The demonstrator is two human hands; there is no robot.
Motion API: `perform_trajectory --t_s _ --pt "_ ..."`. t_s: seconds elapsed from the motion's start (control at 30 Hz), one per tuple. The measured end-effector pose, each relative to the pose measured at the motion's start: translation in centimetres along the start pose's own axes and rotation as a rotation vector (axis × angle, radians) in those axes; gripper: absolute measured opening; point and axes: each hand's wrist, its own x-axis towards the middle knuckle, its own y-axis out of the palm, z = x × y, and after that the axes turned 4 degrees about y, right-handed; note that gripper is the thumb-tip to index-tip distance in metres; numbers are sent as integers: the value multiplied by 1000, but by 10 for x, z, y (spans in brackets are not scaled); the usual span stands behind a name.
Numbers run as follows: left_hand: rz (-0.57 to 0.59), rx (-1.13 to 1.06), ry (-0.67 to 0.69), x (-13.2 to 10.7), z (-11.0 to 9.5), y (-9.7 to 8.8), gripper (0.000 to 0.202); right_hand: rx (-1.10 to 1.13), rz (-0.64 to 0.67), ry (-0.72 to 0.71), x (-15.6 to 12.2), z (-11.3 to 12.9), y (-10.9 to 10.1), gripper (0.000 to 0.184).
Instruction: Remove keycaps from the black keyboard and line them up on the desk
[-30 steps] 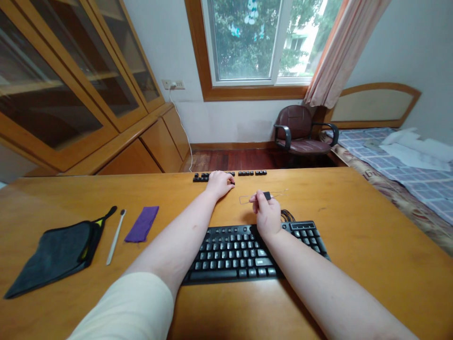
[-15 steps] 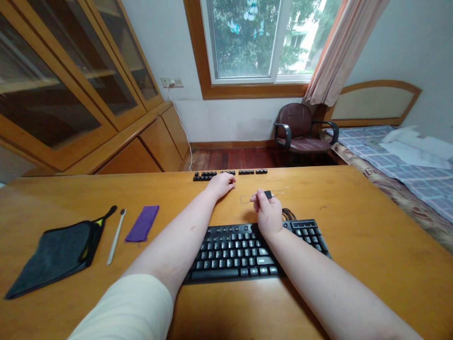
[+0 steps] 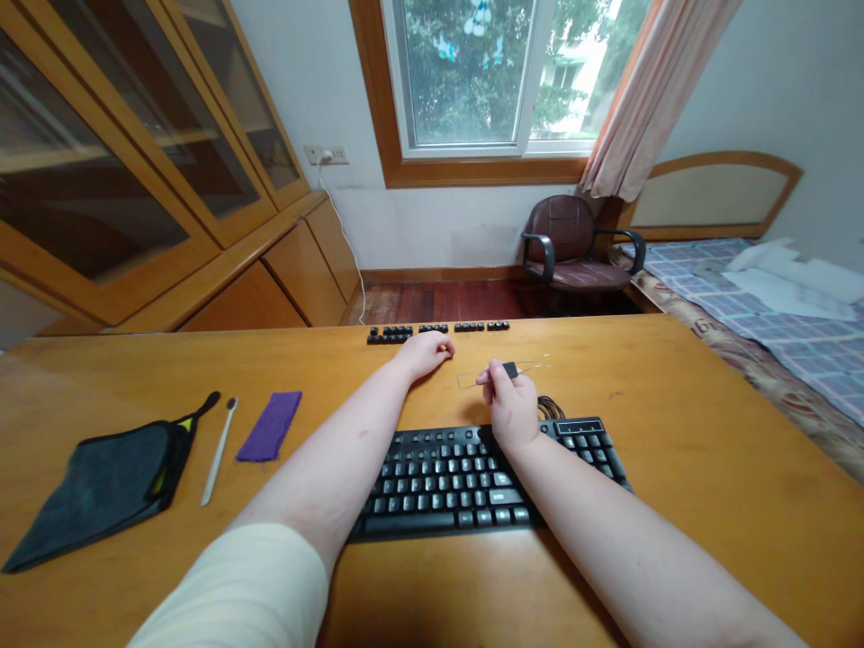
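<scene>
My right hand (image 3: 513, 405) is closed around a wire keycap puller (image 3: 511, 370) with a black grip and thin wire ends, held above the back of the black keyboard (image 3: 432, 486). The keyboard's upper rows show bare spots where keycaps are off. My left hand (image 3: 427, 354) is low over the desk, just in front of a line of loose black keycaps (image 3: 390, 338) along the far edge. Its fingers are curled together; whatever is between them, if anything, is hidden.
On the left of the desk (image 3: 702, 468) lie a purple cloth (image 3: 270, 427), a toothbrush (image 3: 220, 452) and a dark grey cloth (image 3: 114, 481). A coiled cable (image 3: 552, 408) sits behind the keyboard. Past the desk stand a chair (image 3: 563, 238) and a bed (image 3: 756, 279).
My left hand has shifted slightly right and toward me from the keycap row, with its fingers more curled. My right hand and the keycap puller have stayed nearly still.
</scene>
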Motion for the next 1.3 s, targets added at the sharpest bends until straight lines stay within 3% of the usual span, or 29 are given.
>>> perform_trajectory --t_s 0.23,0.37,0.5,0.73,0.87,1.07,1.3 --pt "-37 23 -31 -2 1 -4 20 -12 8 11 0 1 0 44" --pt "-107 99 46 -2 0 -7 21 -1 14 5 0 -1 0 43" --pt "-104 174 90 -1 2 -6 14 0 21 5 0 -2 -1 41" --pt "-197 214 -55 5 8 3 10 3 26 12 0 -1 1 44" --pt "-183 204 -125 6 13 2 15 0 20 13 -1 0 1 45" --pt "-223 188 -105 1 12 -6 27 -11 24 10 -1 0 1 44" --pt "-148 265 -95 0 8 -8 26 -7 21 22 0 -1 1 44"
